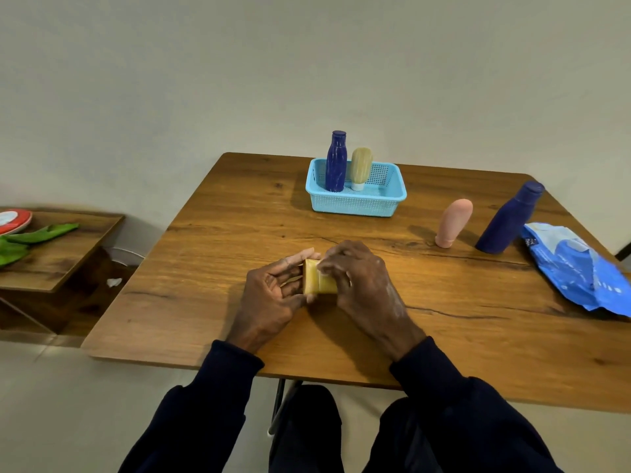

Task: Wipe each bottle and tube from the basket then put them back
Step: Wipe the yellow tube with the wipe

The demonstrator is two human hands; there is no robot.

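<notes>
At the desk's [205, 302] near edge, the left hand [273, 295] and right hand [358, 278] both have their fingers curled around a small yellow item [312, 278], its long axis running away from the person. Whether it is a tube or a cloth I cannot tell. Further out, nearer the right hand, stand a pink tube [454, 227] and a loose blue bottle [508, 220]. The basket [355, 204] lies straight ahead, holding another blue bottle [336, 162] and a pale tube [360, 165].

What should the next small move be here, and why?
Probably the right hand reaches for the pink tube: it and one blue bottle stand outside the basket, while right and left hand hold the yellow folded piece, seemingly the wipe.
</notes>
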